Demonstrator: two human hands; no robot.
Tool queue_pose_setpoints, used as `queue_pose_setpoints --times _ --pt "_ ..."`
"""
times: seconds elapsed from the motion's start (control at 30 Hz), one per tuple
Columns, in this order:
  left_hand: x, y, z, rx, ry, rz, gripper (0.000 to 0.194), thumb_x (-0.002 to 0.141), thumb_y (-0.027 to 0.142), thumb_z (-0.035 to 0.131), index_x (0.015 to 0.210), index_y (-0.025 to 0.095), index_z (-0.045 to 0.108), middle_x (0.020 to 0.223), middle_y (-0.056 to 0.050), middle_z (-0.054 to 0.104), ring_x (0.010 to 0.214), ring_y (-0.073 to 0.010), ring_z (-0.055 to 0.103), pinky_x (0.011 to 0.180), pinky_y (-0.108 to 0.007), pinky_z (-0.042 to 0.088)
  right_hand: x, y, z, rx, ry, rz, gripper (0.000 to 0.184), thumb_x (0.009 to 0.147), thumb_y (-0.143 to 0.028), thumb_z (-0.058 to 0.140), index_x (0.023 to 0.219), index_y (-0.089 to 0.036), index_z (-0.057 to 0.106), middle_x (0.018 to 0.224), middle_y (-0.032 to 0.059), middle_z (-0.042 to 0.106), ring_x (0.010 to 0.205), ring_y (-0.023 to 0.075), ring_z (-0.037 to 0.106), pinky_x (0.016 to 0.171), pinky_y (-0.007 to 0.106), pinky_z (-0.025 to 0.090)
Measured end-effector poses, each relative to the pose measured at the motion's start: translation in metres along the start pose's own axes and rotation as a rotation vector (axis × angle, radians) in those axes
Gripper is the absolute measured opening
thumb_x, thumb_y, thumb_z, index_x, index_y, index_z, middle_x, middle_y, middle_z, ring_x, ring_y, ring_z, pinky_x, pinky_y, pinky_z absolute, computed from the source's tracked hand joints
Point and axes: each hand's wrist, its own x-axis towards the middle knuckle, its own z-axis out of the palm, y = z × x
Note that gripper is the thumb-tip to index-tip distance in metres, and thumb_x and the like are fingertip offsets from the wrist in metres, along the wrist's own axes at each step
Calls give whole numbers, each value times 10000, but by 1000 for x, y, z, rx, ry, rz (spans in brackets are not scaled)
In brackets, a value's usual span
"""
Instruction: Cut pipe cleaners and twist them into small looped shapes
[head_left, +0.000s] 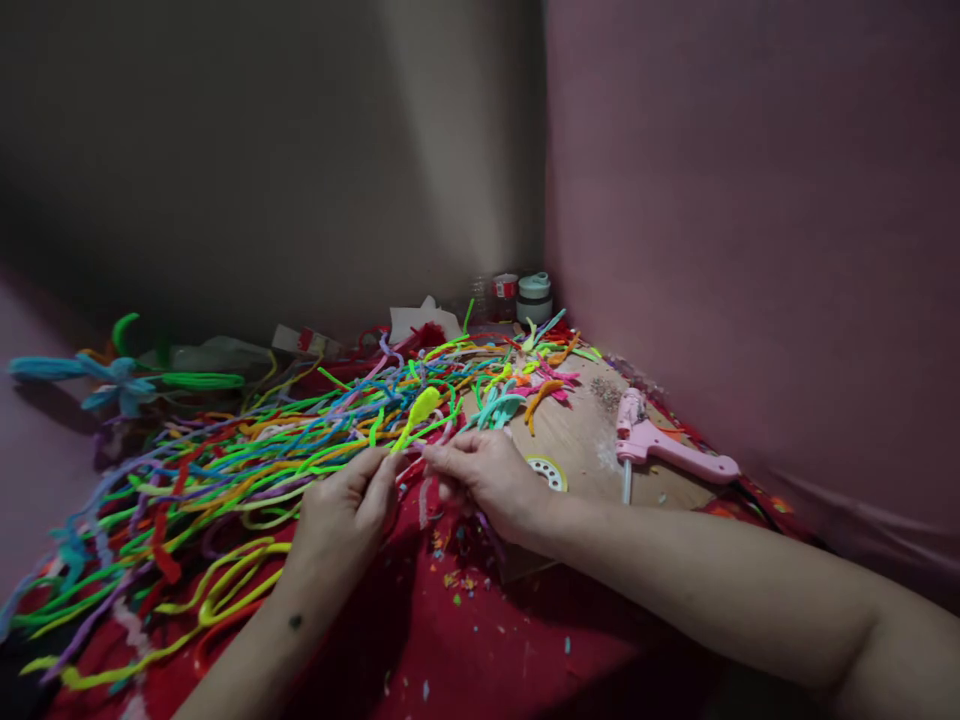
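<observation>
My left hand (346,510) is closed, thumb and forefinger pinching the lower end of a yellow pipe cleaner (420,408) bent into a leaf-like shape that points up and to the right. Close by, my right hand (491,482) is also closed in a pinch. A thin purple pipe cleaner (415,449) shows at its fingertips, in the small gap between the hands; its other end is hard to make out. Behind and left of both hands spreads a big heap of loose pipe cleaners (300,430) in many colours.
To the right, a pink glue gun (667,448) rests on a wooden board (592,430) beside a white-and-yellow tape roll (547,472). Short bent pieces (547,395) lie there too. A blue pipe-cleaner flower (120,385) is far left. A jar (535,298) stands in the corner.
</observation>
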Motion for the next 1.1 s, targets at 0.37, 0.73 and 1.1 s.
queue_pose_setpoints --times 0.37,0.73,1.1 --pt "92 63 29 -64 -355 18 316 833 326 364 573 185 476 401 46 463 311 -80 391 365 -192 299 -16 5 2 -512 -85 -491 433 868 -339 476 483 -152 408 458 -47 363 453 51 336 477 209 275" --pt "130 59 72 168 -120 274 233 814 269 456 822 150 656 951 -124 659 901 -228 605 804 -323 441 -9 15 1 -783 -112 -702 430 869 -370 455 492 -164 463 468 -18 467 491 76 450 515 191 343" --pt "63 62 -26 -693 -204 -77 150 731 295 630 801 169 672 649 -14 657 481 -125 583 426 -229 452 -17 9 0 -766 -146 -670 404 852 -320 463 483 -170 397 473 -18 441 475 74 416 496 208 308"
